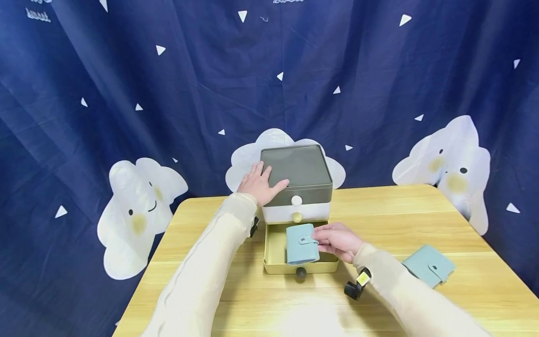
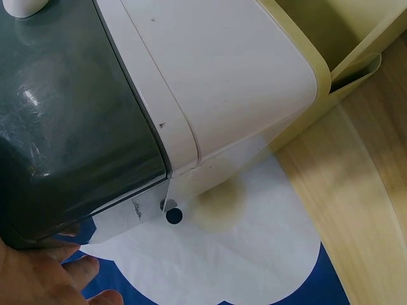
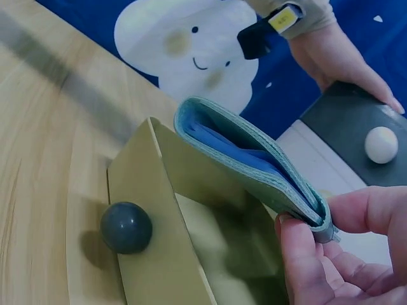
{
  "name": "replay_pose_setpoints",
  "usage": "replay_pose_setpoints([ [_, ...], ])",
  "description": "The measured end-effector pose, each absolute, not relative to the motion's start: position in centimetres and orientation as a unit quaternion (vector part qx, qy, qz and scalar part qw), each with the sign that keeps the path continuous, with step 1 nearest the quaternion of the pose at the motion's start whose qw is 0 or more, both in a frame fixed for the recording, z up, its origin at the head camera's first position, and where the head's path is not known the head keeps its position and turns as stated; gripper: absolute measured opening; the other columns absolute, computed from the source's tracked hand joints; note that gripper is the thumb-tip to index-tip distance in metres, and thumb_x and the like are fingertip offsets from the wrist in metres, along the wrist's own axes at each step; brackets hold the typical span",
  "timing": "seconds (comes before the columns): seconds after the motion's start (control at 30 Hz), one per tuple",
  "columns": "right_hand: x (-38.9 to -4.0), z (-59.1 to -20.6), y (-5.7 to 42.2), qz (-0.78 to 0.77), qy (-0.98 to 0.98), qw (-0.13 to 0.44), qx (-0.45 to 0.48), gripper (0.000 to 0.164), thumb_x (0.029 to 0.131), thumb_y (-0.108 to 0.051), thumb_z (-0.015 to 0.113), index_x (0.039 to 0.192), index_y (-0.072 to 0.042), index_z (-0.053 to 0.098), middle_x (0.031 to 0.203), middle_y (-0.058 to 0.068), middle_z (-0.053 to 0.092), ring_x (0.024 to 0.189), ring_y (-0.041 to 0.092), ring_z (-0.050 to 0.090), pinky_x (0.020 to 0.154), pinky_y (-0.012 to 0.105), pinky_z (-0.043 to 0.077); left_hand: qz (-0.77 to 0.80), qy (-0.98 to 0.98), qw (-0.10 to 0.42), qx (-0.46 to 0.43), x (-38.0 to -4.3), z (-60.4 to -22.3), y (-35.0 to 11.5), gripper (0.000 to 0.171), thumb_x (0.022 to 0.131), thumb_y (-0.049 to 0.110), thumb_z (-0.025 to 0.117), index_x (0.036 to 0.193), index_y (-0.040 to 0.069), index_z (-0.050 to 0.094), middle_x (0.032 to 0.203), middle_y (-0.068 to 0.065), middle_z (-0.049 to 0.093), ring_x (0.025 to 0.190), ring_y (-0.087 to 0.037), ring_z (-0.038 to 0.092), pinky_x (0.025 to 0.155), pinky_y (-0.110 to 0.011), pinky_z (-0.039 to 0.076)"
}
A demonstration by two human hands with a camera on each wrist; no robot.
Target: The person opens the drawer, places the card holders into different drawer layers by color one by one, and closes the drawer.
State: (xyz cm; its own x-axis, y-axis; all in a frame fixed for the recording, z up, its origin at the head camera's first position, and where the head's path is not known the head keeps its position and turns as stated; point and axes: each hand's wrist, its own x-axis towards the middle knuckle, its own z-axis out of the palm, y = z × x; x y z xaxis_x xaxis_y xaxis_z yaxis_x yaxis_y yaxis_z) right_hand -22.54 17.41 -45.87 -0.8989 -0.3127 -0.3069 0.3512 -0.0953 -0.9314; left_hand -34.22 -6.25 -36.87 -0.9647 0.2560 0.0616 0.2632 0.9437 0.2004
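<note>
My right hand [image 1: 337, 241] pinches a light teal snap-strap card wallet [image 1: 301, 250] by its strap side, thumb on one face and fingers on the other. The wallet is above the pulled-out yellow bottom drawer [image 1: 280, 269]; blue inner sleeves [image 3: 222, 141] show along its edge in the right wrist view. My left hand [image 1: 258, 185] rests with spread fingers on the upper left edge of a small drawer cabinet [image 1: 296, 166]. The cabinet has a dark grey top tier and a white middle tier, both shut. In the left wrist view, fingers [image 2: 79, 273] touch the grey tier's side.
A second teal wallet [image 1: 428, 265] lies on the wooden table [image 1: 370, 206] to the right, beside my right forearm. The open drawer's dark round knob [image 3: 126, 227] sticks out in front. A navy curtain [image 1: 198, 84] with clouds hangs behind the table.
</note>
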Motion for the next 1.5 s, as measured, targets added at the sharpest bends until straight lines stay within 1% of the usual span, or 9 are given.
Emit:
replay_pose_setpoints([
  [0.2, -23.5, -46.3, 15.5, -0.743, 0.634, 0.213, 0.039, 0.034, 0.091, 0.001, 0.059, 0.119, 0.019, 0.054, 0.091, 0.010, 0.071, 0.078, 0.014, 0.068, 0.075, 0.028, 0.056, -0.103, -0.986, 0.018, -0.128, -34.1, -36.9, -6.3, 0.109, 0.074, 0.092, 0.015, 0.153, 0.018, 0.028, 0.161, -0.007, 0.009, 0.147, -0.025, 0.002, 0.116, -0.047, 0.012],
  [0.53, -24.9, -47.8, 13.3, -0.731, 0.648, 0.204, 0.061, 0.027, 0.087, 0.005, 0.061, 0.112, 0.017, 0.060, 0.083, 0.008, 0.069, 0.072, 0.012, 0.065, 0.067, 0.025, 0.056, -0.105, -0.986, 0.015, -0.126, -34.0, -36.7, -6.4, 0.109, 0.074, 0.092, 0.016, 0.154, 0.019, 0.027, 0.161, -0.006, 0.008, 0.147, -0.024, 0.002, 0.116, -0.047, 0.011],
  [0.7, -25.6, -48.5, 12.5, -0.729, 0.650, 0.203, 0.072, 0.019, 0.085, 0.006, 0.061, 0.102, 0.014, 0.062, 0.077, 0.006, 0.068, 0.069, 0.012, 0.064, 0.063, 0.023, 0.055, -0.106, -0.987, 0.012, -0.123, -33.9, -36.7, -6.3, 0.110, 0.073, 0.093, 0.015, 0.154, 0.019, 0.026, 0.161, -0.006, 0.007, 0.147, -0.024, 0.001, 0.116, -0.047, 0.011],
  [0.87, -25.9, -49.0, 11.9, -0.724, 0.656, 0.201, 0.075, 0.012, 0.083, 0.007, 0.061, 0.094, 0.012, 0.062, 0.076, 0.008, 0.068, 0.069, 0.013, 0.064, 0.061, 0.023, 0.055, -0.107, -0.987, 0.010, -0.122, -33.8, -36.7, -6.3, 0.109, 0.073, 0.092, 0.015, 0.154, 0.019, 0.026, 0.161, -0.006, 0.007, 0.147, -0.024, 0.000, 0.116, -0.047, 0.012],
  [1.1, -26.2, -49.4, 11.3, -0.721, 0.660, 0.194, 0.083, 0.017, 0.082, 0.008, 0.061, 0.097, 0.015, 0.062, 0.077, 0.012, 0.069, 0.066, 0.015, 0.066, 0.059, 0.024, 0.055, -0.113, -0.985, 0.010, -0.127, -33.7, -36.6, -6.1, 0.107, 0.075, 0.091, 0.018, 0.154, 0.018, 0.027, 0.161, -0.007, 0.008, 0.147, -0.025, 0.001, 0.116, -0.047, 0.013],
  [1.3, -26.5, -50.2, 10.5, -0.698, 0.688, 0.175, 0.090, 0.024, 0.080, 0.008, 0.063, 0.103, 0.015, 0.060, 0.075, 0.009, 0.063, 0.063, 0.014, 0.061, 0.056, 0.026, 0.055, -0.112, -0.985, 0.016, -0.129, -33.8, -36.6, -6.1, 0.107, 0.076, 0.091, 0.018, 0.153, 0.018, 0.027, 0.161, -0.008, 0.009, 0.147, -0.025, 0.002, 0.116, -0.047, 0.014],
  [1.4, -26.6, -50.5, 10.0, -0.678, 0.711, 0.159, 0.097, 0.028, 0.079, 0.008, 0.066, 0.105, 0.014, 0.061, 0.077, 0.009, 0.062, 0.065, 0.015, 0.061, 0.058, 0.029, 0.056, -0.112, -0.985, 0.016, -0.128, -33.9, -36.7, -6.2, 0.106, 0.076, 0.091, 0.018, 0.153, 0.018, 0.027, 0.161, -0.007, 0.009, 0.147, -0.025, 0.002, 0.116, -0.047, 0.013],
  [1.5, -26.6, -50.5, 9.7, -0.659, 0.732, 0.144, 0.099, 0.028, 0.078, 0.007, 0.067, 0.104, 0.014, 0.062, 0.080, 0.011, 0.063, 0.068, 0.016, 0.062, 0.061, 0.033, 0.057, -0.113, -0.985, 0.015, -0.128, -33.9, -36.7, -6.2, 0.106, 0.076, 0.090, 0.019, 0.153, 0.019, 0.027, 0.161, -0.006, 0.008, 0.147, -0.024, 0.002, 0.116, -0.046, 0.013],
])
